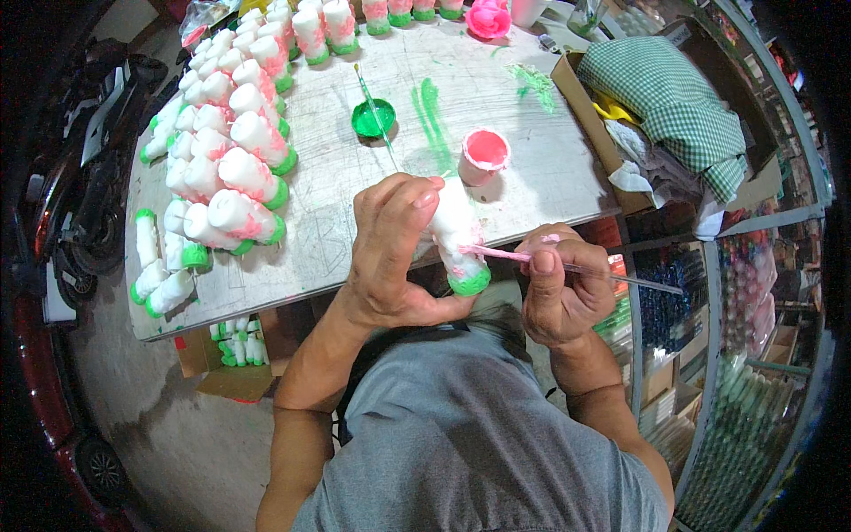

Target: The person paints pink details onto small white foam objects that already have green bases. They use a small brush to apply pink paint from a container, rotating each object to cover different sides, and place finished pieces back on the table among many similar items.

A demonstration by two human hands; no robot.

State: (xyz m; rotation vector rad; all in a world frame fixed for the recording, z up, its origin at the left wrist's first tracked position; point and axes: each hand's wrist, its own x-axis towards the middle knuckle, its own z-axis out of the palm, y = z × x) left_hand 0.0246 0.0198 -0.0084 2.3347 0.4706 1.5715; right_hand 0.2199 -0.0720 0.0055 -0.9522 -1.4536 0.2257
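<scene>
We see the left hand (390, 248) wrapped around a small white moulded figurine with a green base and pink blush (458, 239), fingers and thumb clamped on its body. The figurine sits in the air over the near edge of the worktop (355, 177), its long axis running away from us: the green base points toward the person's chest and the white top points toward the far edge, tilted slightly left.

The right hand (554, 293) pinches a thin paintbrush with a pink-coated handle (567, 264), fingers closed tight on the shaft. The brush lies nearly level, its pink tip touching the figurine just above the green base and its bare end pointing toward the right.

On the worktop, a scuffed grey sheet streaked with green paint, a small pink-filled paint cup (484, 155) stands just beyond the figurine. A round green paint dish (372, 117) with another brush laid across it sits further toward the far edge. Rows of finished white, pink and green figurines (230, 151) lie along the left edge and far-left corner.

At the right edge an open cardboard box (589, 115) holds a green checked cloth (674, 97). Below the worktop, a smaller box of figurines (235, 350) rests on the concrete floor, and glass shelves of goods (745, 355) fill the right side.
</scene>
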